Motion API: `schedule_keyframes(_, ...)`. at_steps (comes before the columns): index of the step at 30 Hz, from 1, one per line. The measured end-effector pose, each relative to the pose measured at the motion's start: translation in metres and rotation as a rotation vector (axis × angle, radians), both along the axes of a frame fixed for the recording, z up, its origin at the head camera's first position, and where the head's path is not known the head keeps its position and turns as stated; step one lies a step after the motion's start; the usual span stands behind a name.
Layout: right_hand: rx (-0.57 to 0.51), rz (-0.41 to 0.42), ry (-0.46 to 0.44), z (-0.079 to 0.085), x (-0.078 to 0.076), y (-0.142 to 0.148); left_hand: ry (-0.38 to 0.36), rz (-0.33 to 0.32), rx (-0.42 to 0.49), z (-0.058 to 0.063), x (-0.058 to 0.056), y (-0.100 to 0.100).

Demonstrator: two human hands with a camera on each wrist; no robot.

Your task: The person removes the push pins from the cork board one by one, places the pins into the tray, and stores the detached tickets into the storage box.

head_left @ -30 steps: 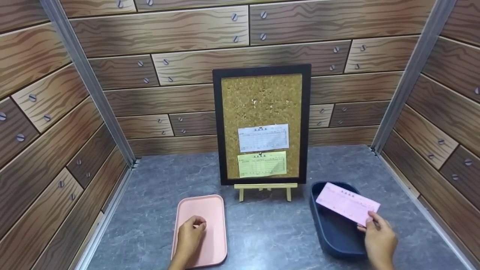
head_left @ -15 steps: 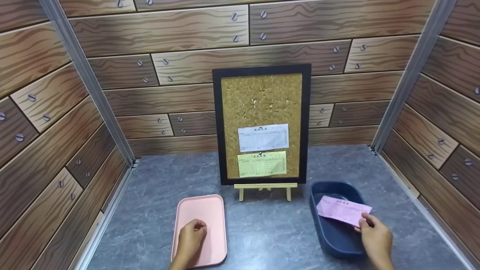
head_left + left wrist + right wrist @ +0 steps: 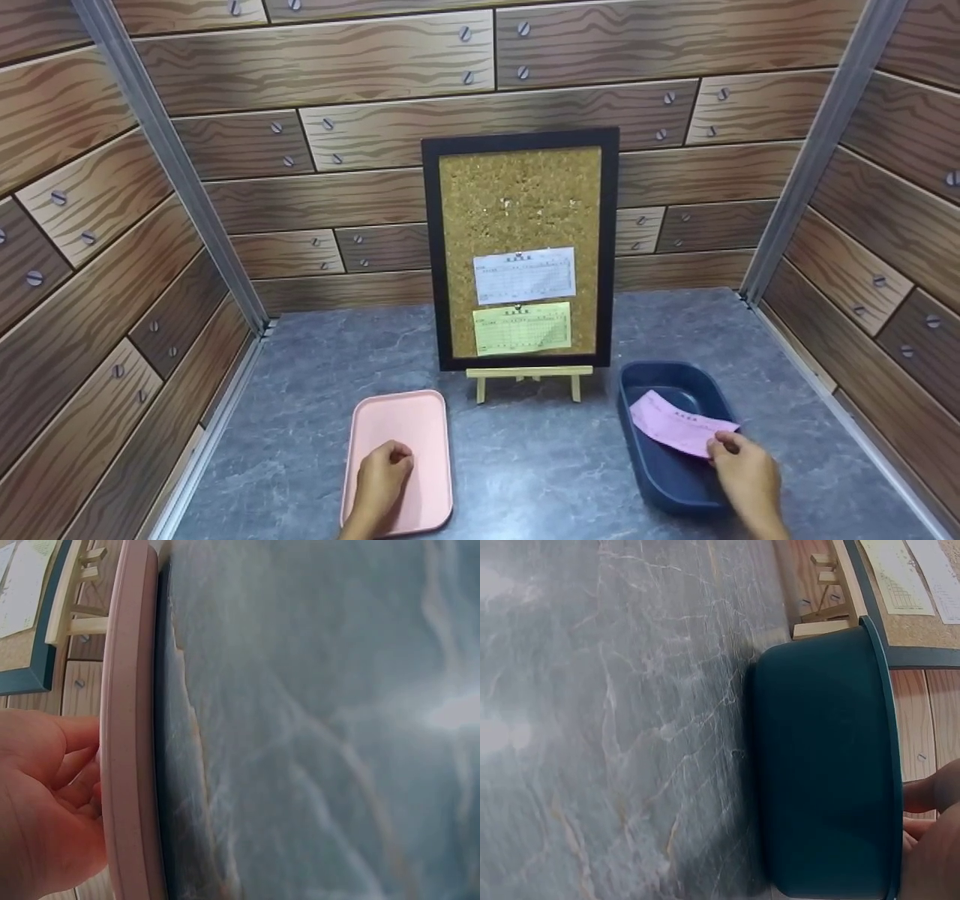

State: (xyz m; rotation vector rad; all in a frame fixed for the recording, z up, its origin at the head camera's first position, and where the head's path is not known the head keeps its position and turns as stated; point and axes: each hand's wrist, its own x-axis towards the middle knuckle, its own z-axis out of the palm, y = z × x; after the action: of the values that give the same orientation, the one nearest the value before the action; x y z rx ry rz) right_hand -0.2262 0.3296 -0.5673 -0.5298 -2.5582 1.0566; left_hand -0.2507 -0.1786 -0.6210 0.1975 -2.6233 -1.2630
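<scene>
Head view: right hand [image 3: 742,480] pinches the pink slip [image 3: 675,429] lying tilted inside the dark blue bin [image 3: 660,472]; left hand [image 3: 382,472], fingers curled, rests empty on the pink tray [image 3: 427,420].

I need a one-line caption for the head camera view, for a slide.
Right hand holds a pink slip over a dark blue bin; left hand rests on a pink tray.

No writing can be read anywhere. The white slip [image 3: 524,274] and the green slip [image 3: 521,328] pinned to the cork board [image 3: 520,196] each carry a short printed heading above a ruled table, too small to make out. The pink slip [image 3: 679,430] in the dark blue tray [image 3: 660,480] shows a heading line just as illegible.
</scene>
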Motion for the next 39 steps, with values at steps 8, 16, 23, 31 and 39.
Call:
schedule_keyframes(8,0.037,0.09,-0.1,0.005,0.007,0.0,0.018,0.016,-0.032,0.0,0.0,0.003)
schedule_keyframes(16,0.041,0.089,-0.137,0.011,0.015,-0.004,-0.023,0.011,-0.043,0.002,-0.001,0.0)
schedule_keyframes(23,0.037,0.073,-0.119,0.017,0.015,-0.006,-0.029,-0.002,0.006,0.016,-0.003,-0.003)
schedule_keyframes(31,0.051,0.029,0.038,0.022,0.008,-0.022,0.045,-0.042,0.029,0.043,-0.012,-0.003)
schedule_keyframes(39,0.059,0.032,0.151,0.035,-0.003,-0.036,0.128,-0.07,0.059,0.066,-0.022,0.008)
